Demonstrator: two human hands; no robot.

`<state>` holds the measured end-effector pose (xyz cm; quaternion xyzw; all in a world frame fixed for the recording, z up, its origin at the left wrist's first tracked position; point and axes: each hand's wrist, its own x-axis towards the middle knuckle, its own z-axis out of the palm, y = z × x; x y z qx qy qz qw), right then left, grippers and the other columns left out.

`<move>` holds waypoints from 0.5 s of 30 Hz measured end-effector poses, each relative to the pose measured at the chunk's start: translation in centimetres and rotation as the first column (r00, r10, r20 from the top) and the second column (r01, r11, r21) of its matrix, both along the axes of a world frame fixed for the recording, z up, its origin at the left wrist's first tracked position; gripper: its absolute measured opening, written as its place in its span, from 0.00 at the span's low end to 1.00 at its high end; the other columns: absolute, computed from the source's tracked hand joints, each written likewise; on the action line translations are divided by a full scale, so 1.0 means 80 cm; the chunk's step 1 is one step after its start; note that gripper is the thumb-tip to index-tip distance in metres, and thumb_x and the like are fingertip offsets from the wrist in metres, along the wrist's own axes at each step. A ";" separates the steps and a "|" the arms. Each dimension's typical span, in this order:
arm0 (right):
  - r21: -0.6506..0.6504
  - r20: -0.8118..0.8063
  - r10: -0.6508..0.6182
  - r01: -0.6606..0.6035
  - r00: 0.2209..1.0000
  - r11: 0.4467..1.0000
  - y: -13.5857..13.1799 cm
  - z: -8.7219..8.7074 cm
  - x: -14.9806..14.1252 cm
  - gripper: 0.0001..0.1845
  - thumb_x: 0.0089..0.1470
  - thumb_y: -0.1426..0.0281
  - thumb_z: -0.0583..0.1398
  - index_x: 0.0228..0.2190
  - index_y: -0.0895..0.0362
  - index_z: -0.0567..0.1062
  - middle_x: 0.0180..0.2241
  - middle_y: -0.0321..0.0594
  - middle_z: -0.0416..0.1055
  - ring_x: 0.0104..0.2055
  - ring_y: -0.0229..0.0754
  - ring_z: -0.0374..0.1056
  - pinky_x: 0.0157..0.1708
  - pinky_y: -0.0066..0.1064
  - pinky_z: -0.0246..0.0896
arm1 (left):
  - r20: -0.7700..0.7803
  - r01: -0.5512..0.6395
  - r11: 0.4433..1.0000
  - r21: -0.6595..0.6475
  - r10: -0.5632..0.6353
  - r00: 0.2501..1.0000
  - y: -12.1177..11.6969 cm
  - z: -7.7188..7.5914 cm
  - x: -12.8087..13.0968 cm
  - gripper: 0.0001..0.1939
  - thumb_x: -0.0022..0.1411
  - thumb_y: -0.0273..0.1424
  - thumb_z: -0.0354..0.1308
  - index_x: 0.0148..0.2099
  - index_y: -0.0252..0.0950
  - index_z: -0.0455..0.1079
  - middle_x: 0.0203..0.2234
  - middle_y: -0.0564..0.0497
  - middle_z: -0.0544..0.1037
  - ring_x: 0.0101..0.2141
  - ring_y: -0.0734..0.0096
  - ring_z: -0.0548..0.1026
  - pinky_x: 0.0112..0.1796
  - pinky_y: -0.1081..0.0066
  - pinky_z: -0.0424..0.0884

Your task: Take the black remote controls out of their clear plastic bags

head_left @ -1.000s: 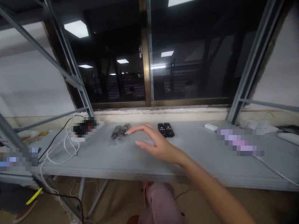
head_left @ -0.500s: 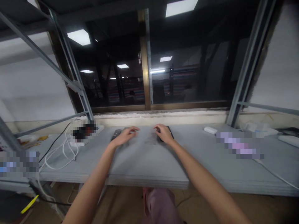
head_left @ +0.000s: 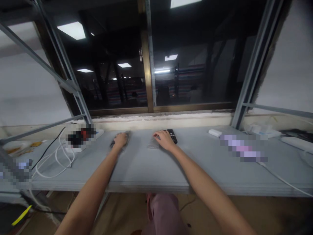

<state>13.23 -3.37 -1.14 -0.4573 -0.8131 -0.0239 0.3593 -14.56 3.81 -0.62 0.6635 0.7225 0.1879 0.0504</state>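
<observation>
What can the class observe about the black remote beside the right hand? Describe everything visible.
The black remote is plastic-looking, with pale marks on its upturned button face. It lies on the grey tabletop, its length running roughly front to back. The right hand hides part of its left side; whether they touch is unclear.

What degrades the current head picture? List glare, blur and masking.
Head view: bright light reflections in the dark window; head view: soft detail on the left hand, right hand and black remote control; head view: pixelation masking patches over the gray table.
</observation>
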 end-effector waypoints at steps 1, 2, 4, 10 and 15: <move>-0.005 0.010 0.005 -0.005 1.000 1.000 0.000 0.000 0.000 0.08 0.56 0.76 0.57 0.36 0.54 0.75 0.40 0.38 0.75 0.46 0.43 0.66 0.45 0.36 0.51 | 0.007 -0.026 1.000 0.009 0.026 1.000 0.002 0.002 -0.003 0.10 0.54 0.27 0.58 0.40 0.34 0.71 0.45 0.33 0.73 0.54 0.43 0.65 0.47 0.55 0.63; -0.009 0.017 0.012 -0.012 1.000 1.000 0.000 0.000 -0.001 0.08 0.56 0.76 0.57 0.36 0.54 0.75 0.40 0.38 0.75 0.46 0.43 0.66 0.46 0.36 0.51 | 0.005 -0.053 0.998 0.016 0.053 0.999 0.004 0.003 -0.006 0.10 0.50 0.26 0.61 0.38 0.33 0.71 0.44 0.31 0.74 0.52 0.43 0.67 0.46 0.57 0.64; -0.013 0.024 0.024 -0.024 0.999 1.000 0.001 -0.001 -0.001 0.09 0.56 0.76 0.57 0.36 0.54 0.75 0.40 0.38 0.75 0.46 0.43 0.66 0.46 0.36 0.51 | 0.015 -0.072 0.997 0.009 0.072 0.997 0.010 0.007 -0.010 0.12 0.43 0.25 0.66 0.33 0.33 0.70 0.41 0.32 0.76 0.48 0.43 0.70 0.43 0.60 0.66; 0.009 0.014 0.029 -0.029 0.999 1.000 0.001 0.000 0.000 0.10 0.57 0.77 0.56 0.35 0.54 0.75 0.40 0.38 0.75 0.47 0.43 0.65 0.46 0.36 0.51 | 0.243 -0.095 0.988 -0.118 0.122 0.962 0.025 0.024 -0.001 0.12 0.36 0.25 0.68 0.24 0.36 0.67 0.21 0.42 0.76 0.38 0.47 0.76 0.32 0.66 0.68; 0.110 0.001 0.022 -0.022 1.000 0.994 -0.005 0.007 -0.001 0.10 0.58 0.76 0.54 0.38 0.55 0.73 0.40 0.39 0.74 0.45 0.42 0.65 0.45 0.35 0.51 | 0.858 0.150 0.981 -0.122 0.029 0.513 0.021 0.035 0.054 0.07 0.55 0.31 0.59 0.28 0.33 0.69 0.15 0.50 0.72 0.18 0.69 0.71 0.22 0.73 0.66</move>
